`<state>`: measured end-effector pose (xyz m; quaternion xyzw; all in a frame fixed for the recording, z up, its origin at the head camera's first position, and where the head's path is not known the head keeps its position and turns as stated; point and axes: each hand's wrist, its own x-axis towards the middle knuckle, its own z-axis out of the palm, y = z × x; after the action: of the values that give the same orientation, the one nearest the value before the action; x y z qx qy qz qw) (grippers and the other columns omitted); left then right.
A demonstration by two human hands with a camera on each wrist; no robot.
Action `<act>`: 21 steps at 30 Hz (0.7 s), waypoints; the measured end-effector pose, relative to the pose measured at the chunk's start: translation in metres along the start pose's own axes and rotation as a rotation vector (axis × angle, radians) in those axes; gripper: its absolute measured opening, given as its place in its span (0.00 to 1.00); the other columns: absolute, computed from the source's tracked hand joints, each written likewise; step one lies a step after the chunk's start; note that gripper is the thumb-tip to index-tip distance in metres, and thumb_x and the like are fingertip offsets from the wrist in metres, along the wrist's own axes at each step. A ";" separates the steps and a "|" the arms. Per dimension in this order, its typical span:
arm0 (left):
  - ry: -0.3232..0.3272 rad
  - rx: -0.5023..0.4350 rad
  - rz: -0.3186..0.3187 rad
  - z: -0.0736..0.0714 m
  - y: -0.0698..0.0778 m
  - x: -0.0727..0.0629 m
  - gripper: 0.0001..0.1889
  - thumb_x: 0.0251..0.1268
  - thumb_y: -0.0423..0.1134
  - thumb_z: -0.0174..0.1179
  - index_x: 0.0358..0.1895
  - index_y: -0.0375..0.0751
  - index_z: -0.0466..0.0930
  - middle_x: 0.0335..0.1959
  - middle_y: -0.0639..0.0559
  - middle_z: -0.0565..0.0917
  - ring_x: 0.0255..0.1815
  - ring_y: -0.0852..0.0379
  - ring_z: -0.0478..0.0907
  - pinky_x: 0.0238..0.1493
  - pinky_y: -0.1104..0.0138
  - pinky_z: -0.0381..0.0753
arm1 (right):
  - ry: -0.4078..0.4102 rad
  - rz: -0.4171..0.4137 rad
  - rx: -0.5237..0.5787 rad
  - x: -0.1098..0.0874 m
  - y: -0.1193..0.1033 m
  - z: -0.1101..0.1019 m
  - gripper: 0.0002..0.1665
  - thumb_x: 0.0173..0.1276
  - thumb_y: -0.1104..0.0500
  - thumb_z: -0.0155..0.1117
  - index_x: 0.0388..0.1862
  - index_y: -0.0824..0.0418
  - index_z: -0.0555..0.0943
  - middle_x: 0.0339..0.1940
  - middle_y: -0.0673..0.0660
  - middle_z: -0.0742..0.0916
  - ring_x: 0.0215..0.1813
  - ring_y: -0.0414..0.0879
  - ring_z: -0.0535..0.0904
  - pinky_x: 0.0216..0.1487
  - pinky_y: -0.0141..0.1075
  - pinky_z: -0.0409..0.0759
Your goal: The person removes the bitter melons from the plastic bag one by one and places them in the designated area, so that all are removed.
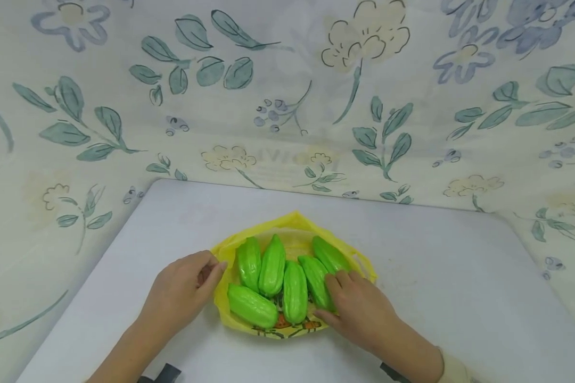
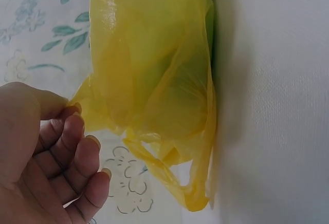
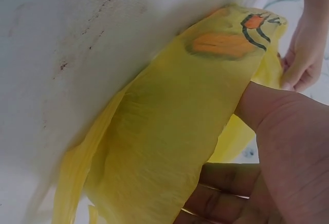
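An open yellow plastic bag (image 1: 287, 223) lies on the table with several glossy, ridged green bitter gourds (image 1: 272, 266) in it. At the bag's left rim, my left hand (image 1: 184, 282) pinches the thin plastic between thumb and forefinger; the left wrist view shows the other fingers loosely curled. My right hand (image 1: 361, 308) reaches over the right rim into the bag. Its fingers and thumb lie around the lower end of one bitter gourd (image 1: 316, 276), partly covering it. In the right wrist view the bag's wall (image 3: 154, 131) hides the fingertips and that gourd.
The bag stands on a white table (image 1: 450, 276) against a floral cloth backdrop (image 1: 292, 96). A loop handle (image 2: 193, 198) of the bag hangs near the left hand. Dark marks (image 3: 64, 67) spot the tabletop by the bag's right side.
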<state>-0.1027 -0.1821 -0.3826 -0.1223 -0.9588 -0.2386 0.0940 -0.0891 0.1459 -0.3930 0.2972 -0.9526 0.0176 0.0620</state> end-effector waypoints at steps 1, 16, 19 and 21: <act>0.002 -0.002 0.001 0.000 0.000 0.001 0.12 0.75 0.42 0.66 0.30 0.49 0.76 0.21 0.61 0.71 0.25 0.60 0.67 0.26 0.66 0.69 | -0.006 0.004 -0.001 0.000 0.000 0.000 0.34 0.66 0.37 0.75 0.48 0.66 0.81 0.39 0.58 0.84 0.41 0.51 0.81 0.42 0.44 0.84; 0.023 -0.019 0.014 0.000 -0.003 -0.001 0.10 0.74 0.41 0.66 0.32 0.50 0.77 0.22 0.62 0.71 0.25 0.61 0.67 0.27 0.67 0.70 | -0.036 0.055 0.027 0.001 -0.001 0.005 0.33 0.66 0.45 0.77 0.56 0.68 0.79 0.41 0.60 0.87 0.44 0.54 0.85 0.46 0.45 0.85; 0.027 -0.026 0.017 0.000 -0.003 0.000 0.10 0.74 0.41 0.66 0.32 0.49 0.77 0.22 0.62 0.71 0.25 0.61 0.67 0.27 0.67 0.70 | -0.023 0.063 0.048 0.000 0.000 0.006 0.31 0.66 0.46 0.77 0.55 0.66 0.79 0.40 0.59 0.86 0.44 0.54 0.84 0.45 0.45 0.85; 0.022 -0.030 0.013 0.001 -0.003 0.000 0.10 0.74 0.41 0.66 0.32 0.49 0.77 0.22 0.62 0.71 0.25 0.61 0.67 0.26 0.68 0.70 | -0.016 0.066 0.069 0.000 0.000 0.006 0.29 0.66 0.47 0.77 0.53 0.66 0.79 0.39 0.59 0.86 0.43 0.54 0.84 0.45 0.46 0.85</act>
<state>-0.1035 -0.1845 -0.3845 -0.1274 -0.9532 -0.2534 0.1045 -0.0897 0.1460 -0.3986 0.2679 -0.9612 0.0498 0.0434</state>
